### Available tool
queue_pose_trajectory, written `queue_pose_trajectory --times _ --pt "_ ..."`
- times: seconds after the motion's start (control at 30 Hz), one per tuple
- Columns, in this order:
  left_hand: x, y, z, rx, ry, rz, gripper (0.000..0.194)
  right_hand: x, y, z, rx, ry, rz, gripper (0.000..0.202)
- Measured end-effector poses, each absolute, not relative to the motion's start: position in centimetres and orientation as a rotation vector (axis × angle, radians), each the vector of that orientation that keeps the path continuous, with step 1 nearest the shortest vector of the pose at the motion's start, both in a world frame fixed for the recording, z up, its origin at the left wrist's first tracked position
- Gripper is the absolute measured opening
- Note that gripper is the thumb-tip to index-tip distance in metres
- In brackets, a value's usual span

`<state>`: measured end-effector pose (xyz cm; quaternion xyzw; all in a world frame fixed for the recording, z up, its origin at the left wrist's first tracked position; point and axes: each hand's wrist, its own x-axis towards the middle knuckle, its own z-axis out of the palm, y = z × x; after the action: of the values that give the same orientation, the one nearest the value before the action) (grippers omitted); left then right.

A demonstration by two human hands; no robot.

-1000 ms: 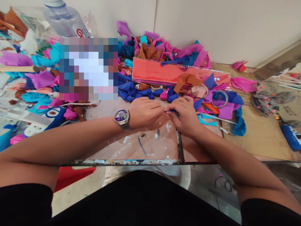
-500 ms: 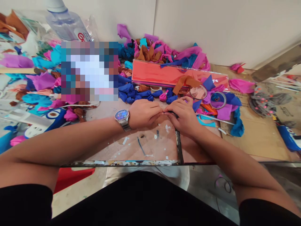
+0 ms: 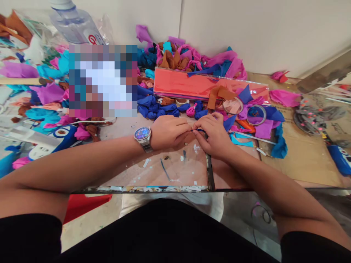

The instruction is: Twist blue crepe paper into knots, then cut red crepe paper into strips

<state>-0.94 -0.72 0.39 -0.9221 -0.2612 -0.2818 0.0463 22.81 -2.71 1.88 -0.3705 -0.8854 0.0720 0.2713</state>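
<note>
Over the worktable point(image 3: 153, 168), my left hand point(image 3: 171, 132) and my right hand point(image 3: 212, 135) meet at their fingertips, both pinched. A small dark blue piece point(image 3: 199, 130) shows between them, mostly hidden by the fingers; its form is too small to tell. On my left wrist is a watch point(image 3: 142, 134). Just beyond the hands lie blue fabric bundles point(image 3: 167, 109) and a pink bundle point(image 3: 191, 111). Tape rolls point(image 3: 256, 115) rest to the right of my right hand.
A flat red pack point(image 3: 186, 83) lies behind the bundles. Coloured scraps point(image 3: 49, 94) cover the left side, near a large clear bottle point(image 3: 78, 25). Cardboard point(image 3: 307, 157) lies at the right, with a blue object point(image 3: 340, 159). A red stool point(image 3: 85, 204) is below the table edge.
The view has shifted slightly. Both hands stay together at nearly the same place, and a little more of the blue piece shows at the right fingers.
</note>
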Motion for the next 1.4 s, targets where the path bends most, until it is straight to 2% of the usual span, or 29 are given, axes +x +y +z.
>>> queue_pose_trajectory --times 0.43,0.77,1.2,1.4 --pt "-0.91 -0.92 0.6 -2.835 -0.783 -0.931 0.024 22.87 -2.57 1.62 -0.992 -2.392 0.195 0.003" --pt "-0.93 -0.96 0.45 -2.854 -0.824 -0.96 0.024 22.91 -2.5 1.74 -0.989 -2.395 0.189 0.002" --pt "-0.93 -0.83 -0.12 -2.855 -0.816 -0.979 0.032 23.05 -2.34 1.64 -0.96 -2.393 0.199 0.003" --pt "-0.95 -1.05 0.03 -2.896 -0.827 -0.969 0.028 23.03 -2.4 1.56 -0.941 -2.401 0.186 0.002"
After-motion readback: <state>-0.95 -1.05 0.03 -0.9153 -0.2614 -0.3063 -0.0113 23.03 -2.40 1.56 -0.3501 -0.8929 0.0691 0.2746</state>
